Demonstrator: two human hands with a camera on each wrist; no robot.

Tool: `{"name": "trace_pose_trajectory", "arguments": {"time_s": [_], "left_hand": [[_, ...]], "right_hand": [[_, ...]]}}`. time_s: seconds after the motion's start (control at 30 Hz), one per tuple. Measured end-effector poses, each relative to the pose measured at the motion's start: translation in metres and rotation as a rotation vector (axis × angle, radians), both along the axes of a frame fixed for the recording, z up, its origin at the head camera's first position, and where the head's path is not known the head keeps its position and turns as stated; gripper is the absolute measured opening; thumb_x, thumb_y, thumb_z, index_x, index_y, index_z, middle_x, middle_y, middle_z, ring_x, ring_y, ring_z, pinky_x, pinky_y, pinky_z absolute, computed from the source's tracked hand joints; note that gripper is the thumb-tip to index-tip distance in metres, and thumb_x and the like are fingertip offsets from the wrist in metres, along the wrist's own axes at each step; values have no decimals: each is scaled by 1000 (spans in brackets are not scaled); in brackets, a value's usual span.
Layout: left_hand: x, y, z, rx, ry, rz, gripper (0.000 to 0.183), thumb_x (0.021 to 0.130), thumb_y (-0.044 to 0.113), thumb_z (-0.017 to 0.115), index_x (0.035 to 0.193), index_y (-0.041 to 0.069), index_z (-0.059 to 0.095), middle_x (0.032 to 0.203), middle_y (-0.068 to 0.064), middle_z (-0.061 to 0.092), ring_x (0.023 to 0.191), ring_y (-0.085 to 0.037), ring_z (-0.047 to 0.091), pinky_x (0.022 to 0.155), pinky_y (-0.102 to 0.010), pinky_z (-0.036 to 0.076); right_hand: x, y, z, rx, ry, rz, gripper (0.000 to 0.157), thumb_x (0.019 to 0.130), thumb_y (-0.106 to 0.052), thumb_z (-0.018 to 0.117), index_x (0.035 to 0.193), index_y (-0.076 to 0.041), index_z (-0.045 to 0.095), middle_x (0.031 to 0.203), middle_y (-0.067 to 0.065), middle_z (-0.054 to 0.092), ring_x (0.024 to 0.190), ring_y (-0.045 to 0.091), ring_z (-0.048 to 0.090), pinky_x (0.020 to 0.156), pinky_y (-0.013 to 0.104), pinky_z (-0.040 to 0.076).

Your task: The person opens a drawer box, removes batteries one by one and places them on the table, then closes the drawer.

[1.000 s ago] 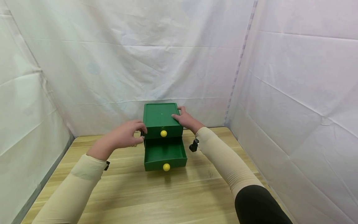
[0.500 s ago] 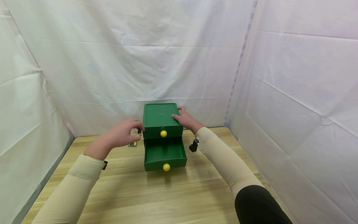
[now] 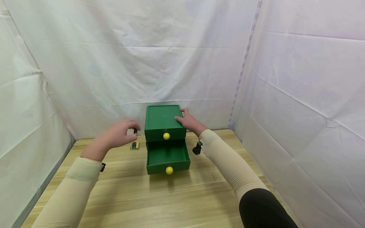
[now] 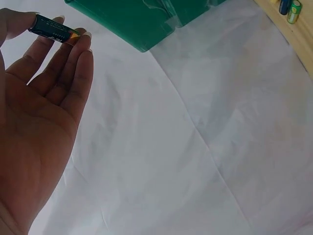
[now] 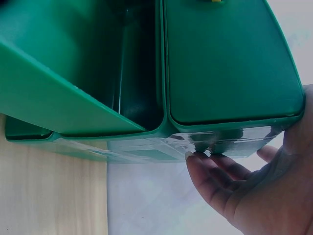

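My left hand (image 3: 115,136) pinches a dark battery (image 4: 51,29) between thumb and fingertips, raised just left of the green drawer cabinet (image 3: 163,117). The left wrist view shows the battery has a yellow-green end. My right hand (image 3: 190,122) holds the cabinet's upper right edge, its thumb on the top and its fingers along the taped side (image 5: 234,142). The lower drawer (image 3: 168,155) with a yellow knob (image 3: 169,170) is pulled out. Above it, the upper drawer (image 3: 155,135) is closed, with a yellow knob of its own.
Below my left hand, a green battery (image 3: 131,145), a dark blue battery (image 3: 134,145) and a yellow battery (image 3: 137,145) lie side by side on the wooden table (image 3: 134,196). White cloth (image 3: 142,63) hangs behind and on both sides.
My left hand has drawn back leftward from the cabinet's front left corner with the dark battery, uncovering the three batteries on the table. My right hand stays in place.
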State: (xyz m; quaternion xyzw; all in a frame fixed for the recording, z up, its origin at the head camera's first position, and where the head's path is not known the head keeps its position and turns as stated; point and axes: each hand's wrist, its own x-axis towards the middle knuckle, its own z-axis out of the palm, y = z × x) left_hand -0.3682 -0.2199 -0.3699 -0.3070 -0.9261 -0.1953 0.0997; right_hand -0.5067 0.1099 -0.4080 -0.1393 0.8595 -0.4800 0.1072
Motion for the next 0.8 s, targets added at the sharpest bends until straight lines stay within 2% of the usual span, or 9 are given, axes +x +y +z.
{"name": "trace_pose_trajectory", "arguments": {"time_s": [0.17, 0.37, 0.53, 0.8], "left_hand": [[-2, -8, 0, -4, -4, 23, 22, 92, 11, 66, 114, 7, 69, 113, -7, 67, 103, -27, 61, 91, -50, 50], [-8, -15, -4, -19, -23, 61, 25, 93, 16, 66, 116, 7, 69, 114, -7, 66, 103, -26, 59, 90, -49, 50], [-9, -20, -7, -27, -37, 91, 25, 93, 17, 67, 117, 8, 69, 117, -10, 65, 104, -28, 59, 91, -50, 50], [-13, -27, -9, -35, -14, 105, 23, 92, 15, 69, 114, 7, 70, 116, -10, 64, 102, -29, 59, 89, -51, 51]], "right_hand": [[0, -1, 0, -2, 3, 0, 73, 104, -45, 53, 158, -19, 12, 148, 21, 43, 128, 34, 54, 104, 52, 45], [-2, -1, -1, -13, 0, -1, 76, 104, -44, 54, 160, -16, 10, 148, 22, 43, 128, 35, 54, 103, 52, 46], [-1, 0, 0, -9, -1, -3, 73, 104, -44, 54, 158, -19, 12, 149, 21, 43, 128, 35, 54, 104, 52, 45], [1, 0, 1, -3, 3, 0, 73, 104, -45, 53, 158, -20, 12, 150, 21, 42, 130, 34, 52, 105, 53, 44]]}}
